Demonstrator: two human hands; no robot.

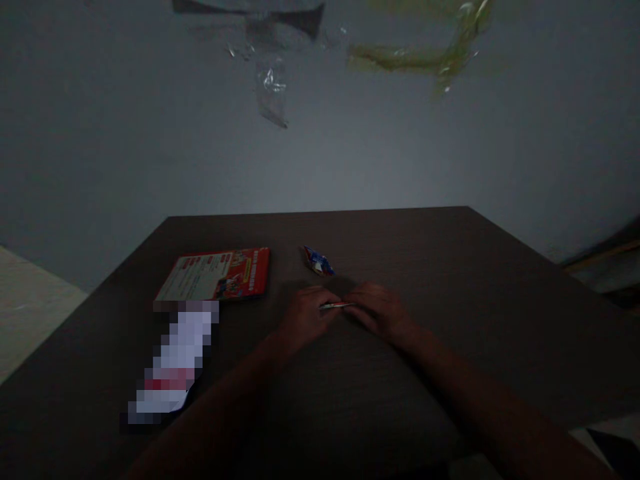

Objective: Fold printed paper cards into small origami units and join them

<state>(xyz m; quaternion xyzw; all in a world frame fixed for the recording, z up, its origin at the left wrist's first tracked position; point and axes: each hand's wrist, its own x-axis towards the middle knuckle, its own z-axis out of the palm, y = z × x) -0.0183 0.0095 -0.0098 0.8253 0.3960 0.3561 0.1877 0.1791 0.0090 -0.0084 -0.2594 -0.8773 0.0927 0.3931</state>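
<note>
Strip (pixel 337 305) was just below frame centre, seen edge-on. Grip: left hand (pixel 307 313) and right hand (pixel 380 310) pinched closed on it, one per end, likely for even support. Wrapper (pixel 318 261) lay just beyond, probably giving hands room. Booklet (pixel 225 275), centre left, and pixelated item (pixel 180 350), lower left, looked set aside on counter (pixel 400 247).

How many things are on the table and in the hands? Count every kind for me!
Flat red-and-white printed thing: 1
Small blue packet: 1
Blurred pale thing: 1
Thin thing between left hand and right hand: 1
Total: 4
</note>
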